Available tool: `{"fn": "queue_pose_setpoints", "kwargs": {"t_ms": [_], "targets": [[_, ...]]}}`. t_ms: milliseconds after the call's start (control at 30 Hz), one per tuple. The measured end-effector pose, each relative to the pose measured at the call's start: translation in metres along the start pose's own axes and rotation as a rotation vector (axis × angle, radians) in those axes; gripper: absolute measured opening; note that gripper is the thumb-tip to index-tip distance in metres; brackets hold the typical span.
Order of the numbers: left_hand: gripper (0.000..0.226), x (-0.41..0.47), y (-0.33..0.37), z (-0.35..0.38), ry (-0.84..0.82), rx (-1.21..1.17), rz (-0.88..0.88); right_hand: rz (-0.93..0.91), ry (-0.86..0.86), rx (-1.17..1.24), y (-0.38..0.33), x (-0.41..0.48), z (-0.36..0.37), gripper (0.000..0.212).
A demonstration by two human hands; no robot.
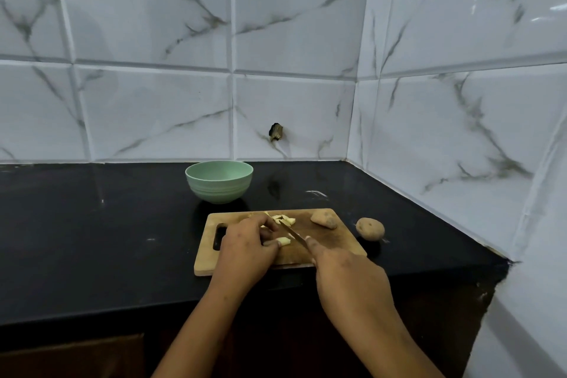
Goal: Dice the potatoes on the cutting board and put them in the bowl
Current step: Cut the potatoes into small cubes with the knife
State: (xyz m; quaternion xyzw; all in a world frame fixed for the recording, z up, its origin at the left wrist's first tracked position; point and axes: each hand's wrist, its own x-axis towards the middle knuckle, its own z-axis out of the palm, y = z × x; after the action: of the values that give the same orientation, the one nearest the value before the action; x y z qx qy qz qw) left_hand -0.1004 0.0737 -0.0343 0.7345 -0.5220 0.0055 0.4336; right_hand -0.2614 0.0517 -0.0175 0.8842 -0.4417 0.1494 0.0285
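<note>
at the centre of the frame the left hand pins a pale potato strip to the cutting board with curled fingers. the right hand grips the knife, blade angled over the strip. cut pieces lie at the board's upper edge and a skin-on half at its upper right. a whole potato sits just off it on the black bench. the flesh is likely firm, wet and slippery, best held close beside the cut. the green bowl stands above the board, near the glossy tiled wall.
</note>
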Motion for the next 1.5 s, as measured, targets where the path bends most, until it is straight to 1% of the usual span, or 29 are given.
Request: {"fn": "queue_pose_setpoints", "kwargs": {"t_ms": [100,200,267,400,500,600,733,800,867,1000,1100,1233,1300,1400,1433,1500], "targets": [[0.02,0.0,0.001,0.0,0.01,0.008,0.006,-0.005,0.03,0.103,0.002,-0.008,-0.002,0.061],[0.019,0.0,-0.002,0.0,0.025,0.003,0.01,-0.031,0.006,0.113,-0.003,-0.016,-0.003,0.056],[0.019,0.0,-0.003,0.0,0.026,0.003,0.019,-0.028,-0.007,0.075,-0.007,-0.018,-0.004,0.057],[0.023,0.001,-0.005,0.002,0.035,-0.014,0.032,-0.055,-0.104,-0.064,-0.021,-0.013,-0.005,0.066],[0.023,0.001,-0.005,0.002,0.038,-0.012,0.04,-0.065,-0.106,-0.082,-0.028,-0.008,-0.004,0.066],[0.025,-0.001,-0.004,0.001,0.048,-0.025,0.044,-0.038,-0.053,0.015,-0.02,-0.001,0.0,0.057],[0.03,-0.005,-0.006,-0.004,0.056,-0.065,0.03,-0.009,0.043,0.254,-0.007,-0.006,-0.003,0.041],[0.029,-0.007,-0.006,-0.006,0.077,-0.09,0.028,-0.029,0.081,0.308,-0.005,-0.011,-0.003,0.039],[0.026,-0.009,-0.005,-0.007,0.105,-0.127,0.028,-0.067,0.08,0.33,-0.006,-0.016,-0.004,0.037],[0.027,-0.011,-0.005,-0.006,0.134,-0.173,0.027,-0.083,0.028,0.26,-0.01,-0.019,-0.008,0.029],[0.03,-0.01,-0.006,-0.005,0.135,-0.184,0.033,-0.087,0.009,0.223,-0.014,-0.015,-0.004,0.037],[0.028,-0.009,-0.007,-0.005,0.127,-0.193,0.029,-0.096,-0.04,0.194,-0.02,0.0,-0.001,0.042],[0.028,-0.01,-0.006,-0.006,0.133,-0.198,0.013,-0.112,-0.024,0.116,-0.022,0.006,-0.001,0.04],[0.029,-0.011,-0.006,-0.006,0.148,-0.19,-0.021,-0.144,-0.019,0.01,-0.027,0.004,0.001,0.046],[0.029,-0.011,-0.006,-0.006,0.15,-0.186,-0.026,-0.152,-0.008,0.005,-0.026,0.002,0.001,0.047],[0.028,-0.01,-0.005,-0.007,0.138,-0.185,-0.032,-0.142,0.005,0.101,-0.017,0.006,-0.001,0.043]]}}
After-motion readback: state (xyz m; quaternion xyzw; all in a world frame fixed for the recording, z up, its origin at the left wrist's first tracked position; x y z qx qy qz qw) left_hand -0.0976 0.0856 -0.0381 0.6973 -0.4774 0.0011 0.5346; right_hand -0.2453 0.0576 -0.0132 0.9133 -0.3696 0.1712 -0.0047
